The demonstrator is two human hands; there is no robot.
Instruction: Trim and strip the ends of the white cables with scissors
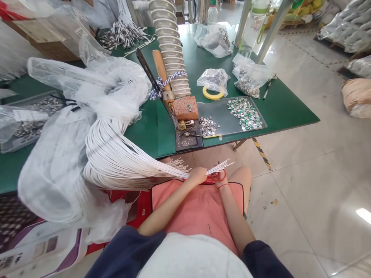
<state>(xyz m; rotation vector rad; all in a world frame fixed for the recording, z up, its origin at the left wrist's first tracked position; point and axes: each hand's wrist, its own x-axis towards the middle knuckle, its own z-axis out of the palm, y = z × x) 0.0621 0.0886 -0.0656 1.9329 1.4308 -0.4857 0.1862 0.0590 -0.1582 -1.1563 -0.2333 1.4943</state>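
My left hand (198, 176) is closed around a bunch of white cables (124, 154) above my lap. Their loose ends fan out past my fist to the right, showing bare or reddish tips. My right hand (220, 183) is wrapped round red-handled scissors (223, 175), close behind the cable ends. The scissor blades are mostly hidden by the cables. From my left fist the cables run left to a large coil on the table, partly wrapped in clear plastic (55, 166).
On the green table (292, 108) are a soldering iron (160, 69) by a brick (185, 108), a tray (217, 112) of small metal and green connectors, yellow tape (213, 94) and bags of parts (214, 79). A ribbed duct (171, 46) rises behind them.
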